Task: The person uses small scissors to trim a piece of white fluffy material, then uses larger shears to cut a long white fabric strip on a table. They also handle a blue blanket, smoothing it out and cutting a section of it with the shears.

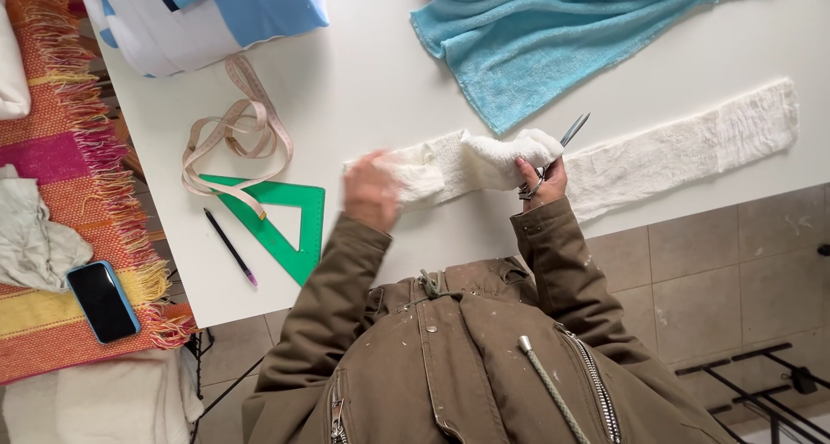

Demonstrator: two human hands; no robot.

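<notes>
At the near edge of the white tabletop (380,72), the long strip of white fluffy fabric (683,146) lies flat to the right while its left part is bunched; the left hand (372,189) presses there, its fingers blurred, so I cannot tell their spread. The right hand (543,180) grips metal scissors (566,137) and a fabric fold; the strip looks uncut. One strip, one pair of scissors, one green plastic set square (281,223), one beige tape measure (233,133), one dark pencil (230,247), one blue towel (536,38).

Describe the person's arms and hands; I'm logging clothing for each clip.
Both arms wear long olive-brown canvas jacket sleeves, flecked with pale specks. The right sleeve has a buttoned cuff. The left hand and right hand are bare, without gloves.
</notes>
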